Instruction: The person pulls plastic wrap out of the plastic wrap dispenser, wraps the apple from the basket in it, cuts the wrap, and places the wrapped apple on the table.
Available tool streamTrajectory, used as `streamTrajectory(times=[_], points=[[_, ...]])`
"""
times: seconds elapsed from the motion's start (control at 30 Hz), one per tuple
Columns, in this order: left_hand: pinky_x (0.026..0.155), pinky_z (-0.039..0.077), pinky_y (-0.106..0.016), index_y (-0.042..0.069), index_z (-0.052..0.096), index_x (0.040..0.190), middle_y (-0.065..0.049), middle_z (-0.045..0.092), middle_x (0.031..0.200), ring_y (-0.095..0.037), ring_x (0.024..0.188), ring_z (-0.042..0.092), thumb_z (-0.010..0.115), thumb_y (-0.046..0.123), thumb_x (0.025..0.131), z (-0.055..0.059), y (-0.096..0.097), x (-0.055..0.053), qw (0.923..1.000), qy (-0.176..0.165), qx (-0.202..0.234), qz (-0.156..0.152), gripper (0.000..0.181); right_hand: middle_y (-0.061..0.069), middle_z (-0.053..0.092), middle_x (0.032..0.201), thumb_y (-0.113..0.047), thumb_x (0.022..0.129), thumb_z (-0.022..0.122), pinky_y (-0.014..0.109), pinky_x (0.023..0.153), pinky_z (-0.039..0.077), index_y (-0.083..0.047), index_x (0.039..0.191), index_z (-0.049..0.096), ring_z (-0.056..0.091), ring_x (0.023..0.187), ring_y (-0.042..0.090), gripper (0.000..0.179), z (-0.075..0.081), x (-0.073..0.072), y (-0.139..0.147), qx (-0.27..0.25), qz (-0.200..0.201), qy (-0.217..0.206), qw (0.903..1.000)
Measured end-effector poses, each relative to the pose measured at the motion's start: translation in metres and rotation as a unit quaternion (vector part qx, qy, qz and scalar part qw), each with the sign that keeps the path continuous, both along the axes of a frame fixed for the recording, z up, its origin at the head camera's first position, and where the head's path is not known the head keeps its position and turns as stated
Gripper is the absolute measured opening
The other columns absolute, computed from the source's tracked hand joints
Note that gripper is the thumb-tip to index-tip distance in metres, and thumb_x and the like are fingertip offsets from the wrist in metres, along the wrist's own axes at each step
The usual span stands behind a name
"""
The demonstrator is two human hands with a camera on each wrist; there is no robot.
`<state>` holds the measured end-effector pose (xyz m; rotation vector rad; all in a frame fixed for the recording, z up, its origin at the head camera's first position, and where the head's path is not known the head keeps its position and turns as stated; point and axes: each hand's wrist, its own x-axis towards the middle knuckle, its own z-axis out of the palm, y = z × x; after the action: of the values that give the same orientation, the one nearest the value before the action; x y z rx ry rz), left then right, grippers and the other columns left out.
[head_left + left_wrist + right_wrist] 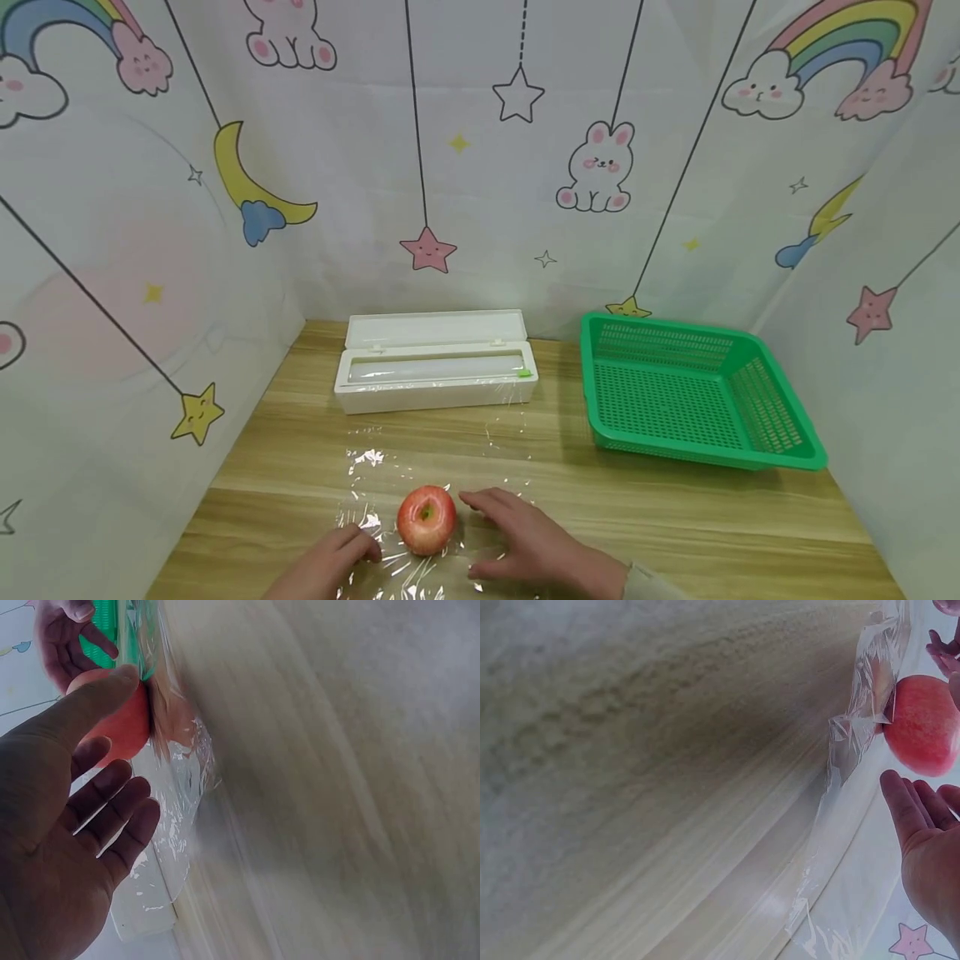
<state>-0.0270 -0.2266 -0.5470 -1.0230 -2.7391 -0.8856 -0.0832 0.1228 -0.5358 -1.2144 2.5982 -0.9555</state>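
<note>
A red apple (426, 521) sits stem up on a sheet of clear cling film (369, 458) spread over the wooden table. To the left of the apple is my left hand (326, 565), its fingers loosely bent and holding nothing; in the left wrist view its thumb (101, 697) overlaps the apple. On the other side my right hand (536, 542) reaches in with fingers extended and thumb apart, a small gap from the fruit. The right wrist view has those fingers (907, 806) just beside the apple (924, 724), over the film's crumpled edge.
Behind the apple stands a white cling film box (435, 396), lid raised, with a roll inside and a small green slider at its right end. A green plastic basket (712, 454) is at the back right. Printed cloth walls (480, 192) enclose the wooden table (675, 517).
</note>
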Motion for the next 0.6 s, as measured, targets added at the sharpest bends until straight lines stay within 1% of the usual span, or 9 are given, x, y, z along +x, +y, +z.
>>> streamTrajectory(times=[0.03,0.1,0.2,0.23,0.27,0.3,0.4,0.5,0.6], points=[[0.078,0.056,-0.029,0.022,0.067,0.109,0.013,0.062,0.106,-0.003,0.095,0.057,0.089,0.053,0.079,-0.011,-0.002,-0.001,1.0000,0.001,-0.001,0.000,0.048,0.002,0.063,0.142,-0.036,0.085,0.092,0.034,0.106,0.054,-0.010,0.155,0.053,0.064,0.122,0.014,0.084,0.000,0.001,0.000,0.001,0.000,0.005,1.0000],[0.079,0.057,-0.031,0.023,0.069,0.110,0.011,0.064,0.108,-0.006,0.097,0.059,0.087,0.052,0.082,-0.014,-0.002,-0.001,0.9999,0.001,-0.009,-0.007,0.045,0.003,0.064,0.141,-0.036,0.085,0.092,0.033,0.105,0.054,-0.009,0.154,0.053,0.064,0.121,0.014,0.083,0.000,0.001,0.001,-0.002,0.003,0.012,0.9999],[0.082,0.057,-0.032,0.025,0.070,0.112,0.008,0.066,0.111,-0.009,0.101,0.060,0.084,0.053,0.086,-0.011,-0.002,-0.001,0.9993,-0.018,-0.031,-0.009,0.042,0.002,0.063,0.141,-0.037,0.086,0.091,0.033,0.104,0.055,-0.009,0.155,0.053,0.064,0.119,0.014,0.083,0.000,0.003,0.003,-0.001,0.004,0.013,0.9999],[0.081,0.058,-0.032,0.025,0.071,0.113,0.007,0.066,0.112,-0.009,0.101,0.061,0.084,0.054,0.086,-0.008,-0.001,0.000,0.9991,-0.018,-0.036,-0.010,0.041,0.002,0.063,0.142,-0.038,0.086,0.091,0.033,0.105,0.054,-0.010,0.155,0.053,0.064,0.120,0.014,0.084,0.000,0.004,0.004,0.001,0.003,0.014,0.9999],[0.081,0.058,-0.033,0.023,0.072,0.112,0.005,0.067,0.112,-0.011,0.101,0.061,0.084,0.051,0.086,0.002,0.001,0.002,0.9986,-0.025,-0.045,-0.013,0.040,0.002,0.063,0.142,-0.039,0.086,0.091,0.034,0.105,0.054,-0.010,0.155,0.052,0.063,0.121,0.014,0.084,0.000,0.004,0.005,0.004,0.002,0.018,0.9998],[0.081,0.058,-0.033,0.024,0.072,0.112,0.005,0.067,0.112,-0.011,0.101,0.062,0.084,0.052,0.087,0.003,0.001,0.002,0.9983,-0.029,-0.049,-0.013,0.039,0.002,0.062,0.143,-0.040,0.087,0.090,0.034,0.106,0.054,-0.011,0.156,0.052,0.063,0.123,0.014,0.084,0.000,0.005,0.006,0.009,0.001,0.021,0.9997],[0.081,0.058,-0.033,0.025,0.074,0.113,0.005,0.067,0.113,-0.011,0.102,0.062,0.081,0.054,0.090,0.002,-0.001,0.002,0.9976,-0.031,-0.058,-0.022,0.038,0.002,0.062,0.144,-0.044,0.087,0.089,0.036,0.108,0.053,-0.013,0.156,0.052,0.061,0.129,0.016,0.084,-0.001,0.008,0.009,0.022,-0.001,0.043,0.9988],[0.080,0.058,-0.031,0.024,0.075,0.114,0.009,0.066,0.112,-0.008,0.100,0.061,0.077,0.055,0.094,0.001,-0.004,0.000,0.9962,-0.047,-0.064,-0.035,0.038,0.002,0.061,0.146,-0.043,0.088,0.089,0.037,0.109,0.053,-0.014,0.156,0.052,0.059,0.133,0.018,0.083,-0.002,0.011,0.013,0.026,0.008,0.055,0.9981],[0.077,0.056,-0.028,0.024,0.076,0.114,0.013,0.065,0.109,-0.004,0.097,0.058,0.076,0.055,0.095,-0.001,-0.008,-0.003,0.9946,-0.063,-0.070,-0.044,0.037,0.002,0.061,0.146,-0.041,0.089,0.088,0.035,0.108,0.054,-0.012,0.155,0.053,0.060,0.132,0.018,0.080,-0.005,0.013,0.018,0.023,0.027,0.068,0.9971]])
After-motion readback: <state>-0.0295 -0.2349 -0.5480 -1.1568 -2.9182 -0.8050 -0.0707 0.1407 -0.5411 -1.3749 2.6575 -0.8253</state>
